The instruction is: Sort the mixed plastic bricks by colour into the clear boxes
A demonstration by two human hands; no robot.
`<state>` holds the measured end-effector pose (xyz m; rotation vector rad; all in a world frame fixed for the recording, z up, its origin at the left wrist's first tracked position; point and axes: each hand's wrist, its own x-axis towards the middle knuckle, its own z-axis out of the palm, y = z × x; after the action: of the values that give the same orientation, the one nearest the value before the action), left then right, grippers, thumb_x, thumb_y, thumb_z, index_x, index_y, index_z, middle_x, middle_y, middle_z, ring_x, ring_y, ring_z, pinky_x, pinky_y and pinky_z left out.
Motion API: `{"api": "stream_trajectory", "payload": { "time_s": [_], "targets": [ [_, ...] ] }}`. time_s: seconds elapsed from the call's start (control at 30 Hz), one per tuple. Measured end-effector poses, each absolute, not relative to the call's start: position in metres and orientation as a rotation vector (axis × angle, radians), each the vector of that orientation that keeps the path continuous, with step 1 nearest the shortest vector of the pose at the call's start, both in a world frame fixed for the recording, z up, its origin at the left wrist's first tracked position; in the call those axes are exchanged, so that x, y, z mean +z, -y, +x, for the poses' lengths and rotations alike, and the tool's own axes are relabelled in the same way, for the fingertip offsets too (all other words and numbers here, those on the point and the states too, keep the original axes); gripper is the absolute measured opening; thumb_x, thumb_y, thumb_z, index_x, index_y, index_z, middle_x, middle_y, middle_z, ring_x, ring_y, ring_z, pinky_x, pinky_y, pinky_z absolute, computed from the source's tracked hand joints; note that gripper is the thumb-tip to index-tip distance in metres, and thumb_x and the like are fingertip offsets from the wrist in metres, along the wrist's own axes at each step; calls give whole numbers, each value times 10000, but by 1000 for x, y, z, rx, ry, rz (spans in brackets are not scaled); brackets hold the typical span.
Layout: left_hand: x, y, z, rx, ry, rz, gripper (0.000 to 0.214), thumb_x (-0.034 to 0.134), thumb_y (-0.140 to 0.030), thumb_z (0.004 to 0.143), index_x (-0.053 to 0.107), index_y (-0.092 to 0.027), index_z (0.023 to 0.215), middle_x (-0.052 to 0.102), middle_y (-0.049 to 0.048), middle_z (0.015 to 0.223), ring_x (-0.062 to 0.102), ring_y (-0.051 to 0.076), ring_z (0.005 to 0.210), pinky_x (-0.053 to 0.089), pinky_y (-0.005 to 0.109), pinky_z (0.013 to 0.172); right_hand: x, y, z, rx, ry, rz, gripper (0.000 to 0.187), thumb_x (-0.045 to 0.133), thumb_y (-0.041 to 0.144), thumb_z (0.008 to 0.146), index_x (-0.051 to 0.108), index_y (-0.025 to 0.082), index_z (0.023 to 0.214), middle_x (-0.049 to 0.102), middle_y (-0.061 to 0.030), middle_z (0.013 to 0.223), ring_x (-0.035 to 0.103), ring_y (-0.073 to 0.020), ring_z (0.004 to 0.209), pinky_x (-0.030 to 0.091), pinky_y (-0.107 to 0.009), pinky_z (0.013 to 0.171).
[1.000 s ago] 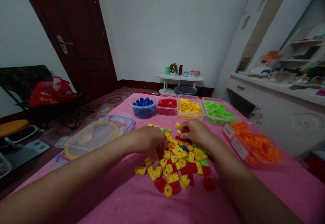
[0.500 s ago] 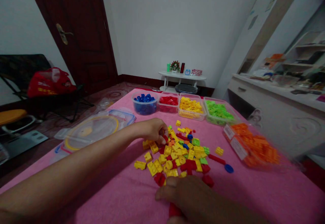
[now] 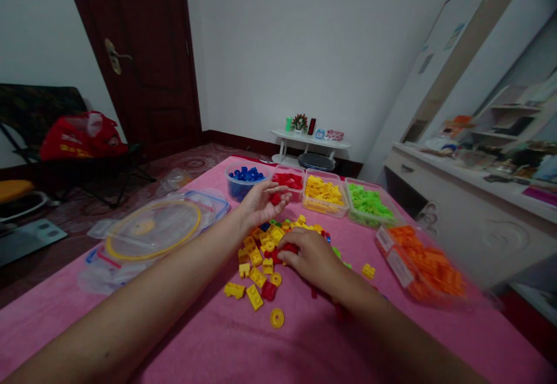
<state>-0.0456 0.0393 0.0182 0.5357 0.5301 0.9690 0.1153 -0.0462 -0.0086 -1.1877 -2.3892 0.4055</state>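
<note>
My left hand is raised over the far left side of the brick pile, palm turned partly up. Its curled fingers hold a red toy block, whose exact shape is mostly hidden. Lower and to the right, my right hand reaches into the pile, thumb and fingers closed on a red block. Around both hands lie loose yellow bricks, with some red, blue and green pieces among them. A yellow ring-shaped piece lies apart at the near side. My right forearm covers part of the pile.
Behind the pile stand clear tubs of blue, red, yellow and green pieces. A box of orange bricks is at right. Plastic lids lie at left on the pink cloth.
My left hand has lifted from the pile with a red block, turning palm up near the tubs. My right hand has moved from the near edge into the pile, and bricks there have shifted.
</note>
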Motion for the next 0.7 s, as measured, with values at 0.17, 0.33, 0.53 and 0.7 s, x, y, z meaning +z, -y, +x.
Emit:
{"api": "stream_trajectory", "payload": {
  "time_s": [0.17, 0.33, 0.53, 0.7],
  "targets": [
    [10, -40, -56, 943, -682, 659, 176, 540, -265, 785, 610, -118, 851, 625, 53, 756, 540, 75, 504, 405, 144, 391, -3, 5, 112, 643, 2222, -1278, 153, 572, 217, 750, 707, 151, 777, 672, -22, 715, 574, -130, 642, 404, -230, 611],
    [0, -37, -52, 923, -814, 924, 182, 638, -247, 708, 610, -124, 838, 562, -1, 674, 415, 23, 416, 212, 113, 345, 11, -19, 142, 600, 1876, -1373, 182, 530, 232, 706, 674, 128, 752, 648, -27, 682, 571, -126, 599, 424, -219, 548],
    [-3, -26, -40, 852, -842, 1138, 241, 690, -297, 635, 598, -127, 779, 512, -29, 622, 343, 12, 403, 149, 143, 371, 22, -7, 196, 678, 2055, -1604, 183, 519, 149, 647, 670, 139, 751, 555, 27, 542, 456, -88, 464, 353, -190, 448],
    [-6, -21, -37, 772, -870, 1279, 303, 679, -383, 645, 617, -134, 807, 529, -30, 620, 330, 20, 401, 165, 167, 383, 5, -5, 206, 514, 2269, -1819, 67, 587, 153, 655, 648, 148, 629, 588, 11, 577, 486, -95, 537, 323, -195, 485]
  ]
}}
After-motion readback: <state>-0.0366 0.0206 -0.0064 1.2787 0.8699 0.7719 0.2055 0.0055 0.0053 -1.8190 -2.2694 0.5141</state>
